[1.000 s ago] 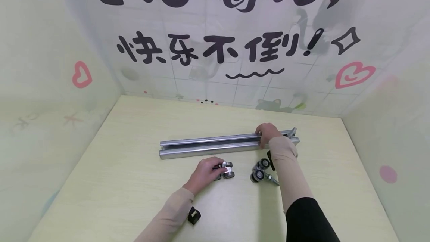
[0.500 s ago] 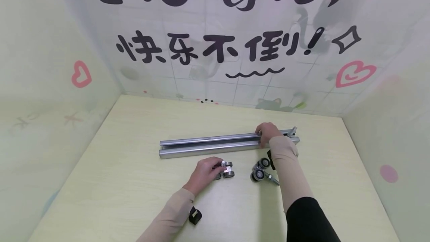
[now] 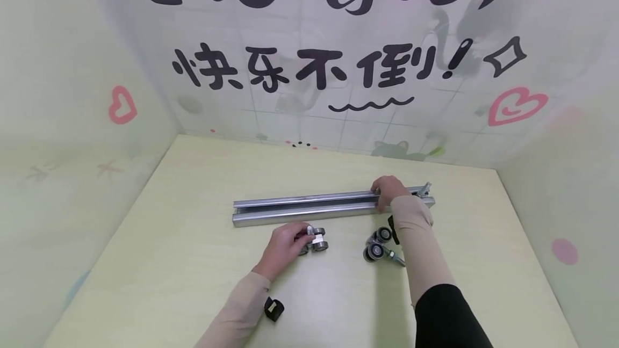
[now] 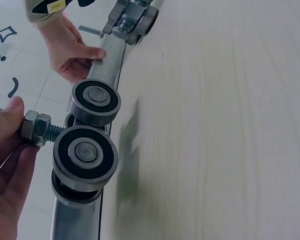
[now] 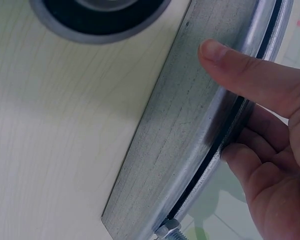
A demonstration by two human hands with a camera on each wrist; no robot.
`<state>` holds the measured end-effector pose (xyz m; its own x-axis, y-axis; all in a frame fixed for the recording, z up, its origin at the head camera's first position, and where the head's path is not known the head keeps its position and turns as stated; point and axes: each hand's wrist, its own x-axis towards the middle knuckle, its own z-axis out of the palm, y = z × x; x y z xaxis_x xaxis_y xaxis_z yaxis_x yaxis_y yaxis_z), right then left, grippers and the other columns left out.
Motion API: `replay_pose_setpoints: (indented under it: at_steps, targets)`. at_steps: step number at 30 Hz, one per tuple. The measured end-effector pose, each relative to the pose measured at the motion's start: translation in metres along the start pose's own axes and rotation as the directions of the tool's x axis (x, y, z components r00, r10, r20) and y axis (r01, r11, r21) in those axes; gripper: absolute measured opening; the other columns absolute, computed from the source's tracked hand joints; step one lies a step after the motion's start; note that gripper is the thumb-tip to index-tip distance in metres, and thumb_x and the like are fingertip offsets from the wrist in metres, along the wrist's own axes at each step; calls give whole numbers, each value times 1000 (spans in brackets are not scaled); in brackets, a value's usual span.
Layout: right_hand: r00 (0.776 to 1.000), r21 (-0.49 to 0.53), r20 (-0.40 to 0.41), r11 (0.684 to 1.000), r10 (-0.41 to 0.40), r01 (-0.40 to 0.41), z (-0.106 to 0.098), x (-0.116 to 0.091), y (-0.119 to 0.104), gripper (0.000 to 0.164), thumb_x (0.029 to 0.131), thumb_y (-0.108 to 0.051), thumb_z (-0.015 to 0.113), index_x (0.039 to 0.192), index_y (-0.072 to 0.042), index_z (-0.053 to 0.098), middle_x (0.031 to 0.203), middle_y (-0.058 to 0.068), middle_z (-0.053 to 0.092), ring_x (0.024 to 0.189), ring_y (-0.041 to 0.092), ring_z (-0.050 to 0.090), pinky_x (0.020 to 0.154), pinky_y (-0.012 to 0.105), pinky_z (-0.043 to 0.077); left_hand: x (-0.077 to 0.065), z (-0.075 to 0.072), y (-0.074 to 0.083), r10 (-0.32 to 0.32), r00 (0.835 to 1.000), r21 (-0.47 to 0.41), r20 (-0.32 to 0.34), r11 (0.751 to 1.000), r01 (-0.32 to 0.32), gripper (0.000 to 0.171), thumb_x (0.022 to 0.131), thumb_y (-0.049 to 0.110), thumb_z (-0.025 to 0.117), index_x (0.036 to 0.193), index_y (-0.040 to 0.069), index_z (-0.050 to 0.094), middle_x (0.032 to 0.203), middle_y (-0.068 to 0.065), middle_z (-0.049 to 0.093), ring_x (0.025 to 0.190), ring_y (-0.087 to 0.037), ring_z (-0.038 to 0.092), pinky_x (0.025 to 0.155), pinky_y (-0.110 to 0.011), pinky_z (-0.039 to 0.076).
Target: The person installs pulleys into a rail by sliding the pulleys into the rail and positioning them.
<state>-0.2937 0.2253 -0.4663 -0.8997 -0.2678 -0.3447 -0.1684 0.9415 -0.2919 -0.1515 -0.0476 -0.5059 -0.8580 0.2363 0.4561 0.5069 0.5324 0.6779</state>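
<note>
A white back wall (image 3: 290,125) with bold dark lettering (image 3: 321,77) and a pink outlined heart (image 3: 493,116) toward the right rises behind a pale yellow wood-grain table (image 3: 193,262). Across the far half of the table lies a long silver metal channel rail (image 3: 304,214), its narrow slot facing up. A silver threaded bolt (image 3: 426,189) juts out of the slot at the rail's right end.

The right hand (image 3: 389,191) grasps the rail near that end, reaching over it from above; in the right wrist view the thumb lies along one side wall and the fingers are bent against the opposite side. The left hand (image 3: 280,248) pinches the nutted bolt of a steel trolley with four black-faced bearing wheels (image 3: 317,239) between thumb and fingers. That trolley is on the near side of the rail, apart from it; whether its wheels touch the table I cannot tell. To its right, just beside the right forearm, more black-faced roller wheels with a bolt (image 3: 375,252) rest on the table. Beige sleeves (image 3: 418,251) cover both forearms.
</note>
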Motion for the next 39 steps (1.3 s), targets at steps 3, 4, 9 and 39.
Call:
replay_pose_setpoints:
  at_steps: [3,4,9,39]
  targets:
    - [1000,-1,-5,1000,2,-2,1,0,1,60,55,1,81,112,-1,62,107,17,62,101,34,55,86,42,49,-4,-9,-3,-17,1000,24,-25,1000,18,15,75,7,72,88,2,67,80,-5,66,72,-13,62,66,-23,53]
    - [1000,-5,-7,1000,1,-1,1,0,1,60,55,1,81,112,-1,62,107,17,62,101,34,55,86,42,49,-6,-12,-4,-26,999,29,-34,999,27,15,75,7,72,87,2,67,79,-5,66,71,-13,61,65,-23,53]
    - [1000,3,-7,1000,4,-4,1,-1,0,60,56,1,80,112,-1,61,109,17,62,102,34,55,86,42,48,-13,-28,-10,-85,993,20,-87,996,87,12,75,5,72,85,3,66,76,-4,64,67,-11,59,61,-22,52]
    - [1000,58,-1,998,7,-7,0,-6,-3,61,54,3,80,112,0,61,109,20,61,100,34,55,85,44,48,-56,-121,-61,-285,877,46,-387,944,327,18,76,-6,67,93,-8,64,90,-21,67,81,-25,66,71,2,40]
